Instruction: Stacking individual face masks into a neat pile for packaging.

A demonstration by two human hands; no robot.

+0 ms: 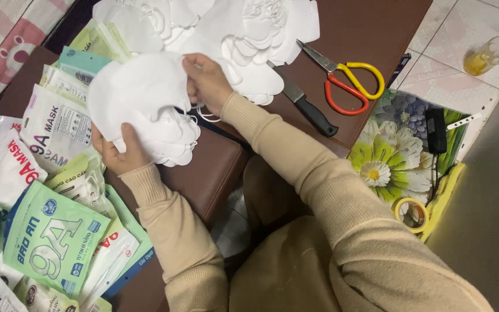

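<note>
Hands are both pinching a stack of soft white fabric face masks [145, 110] over the brown leather bench [215, 167]: left hand [116, 151] gripping the near edge, right hand [206, 81] the far edge. Looks light and floppy, so holding edges is probably smartest.

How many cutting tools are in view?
2: scissors with yellow and orange handles on the brown surface, and a black-handled knife just left of them. Others may lie hidden under the white masks.

Left hand [118, 151], right hand [206, 81] (clenched grip)
</note>
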